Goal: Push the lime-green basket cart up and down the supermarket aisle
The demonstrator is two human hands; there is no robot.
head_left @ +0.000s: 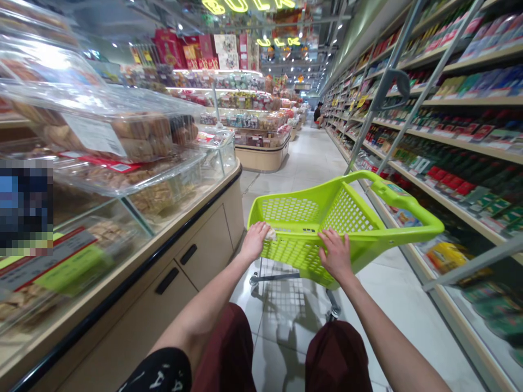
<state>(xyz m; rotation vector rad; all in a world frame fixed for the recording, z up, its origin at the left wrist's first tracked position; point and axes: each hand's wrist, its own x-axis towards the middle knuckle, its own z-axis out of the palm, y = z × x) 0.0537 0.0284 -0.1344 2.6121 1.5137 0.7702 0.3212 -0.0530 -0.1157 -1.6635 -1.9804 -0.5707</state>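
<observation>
A bright green plastic shopping cart [281, 250] with perforated sides stands sideways in front of me on the tiled floor. My left hand [255, 240] is closed at the left end of its near rim. A small crumpled whitish thing [271, 234] shows at those fingertips; its kind I cannot make out. Farther right, my right hand [335, 255] has its fingers hooked over the same rim, with the thumb on the near side. Inside the basket I see no goods. The cart's handle [425, 220] points to the right.
Along the left runs a counter [212, 234] with clear boxes of baked snacks [134, 130]. Tall stocked shelves [469, 136] line the right, with a metal ladder [384, 92] leaning there. A bulk-goods island [261, 158] stands ahead, and a person [317, 113] is far down the aisle.
</observation>
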